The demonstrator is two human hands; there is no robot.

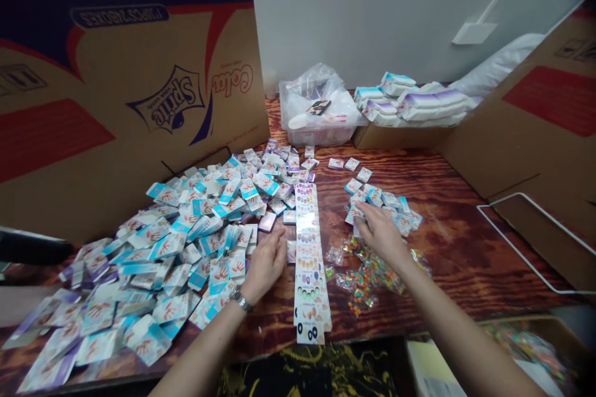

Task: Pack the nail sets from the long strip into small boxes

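Observation:
My left hand, with a watch at its wrist, rests low over the table beside the strip of sticker sheets. Its fingers are curled together, and whatever they may hold is hidden. A small pale box lies just right of its fingertips. My right hand reaches over a smaller group of printed boxes, fingers stretched and thumb apart. Near its thumb a white and purple box shows in part. Bags of colourful little pieces lie beneath that forearm.
A large heap of small blue and purple boxes covers the left side. Behind it stands a tall carton; another carton stands right. A clear plastic tub and wrapped packs are at the back. A white wire frame leans at right.

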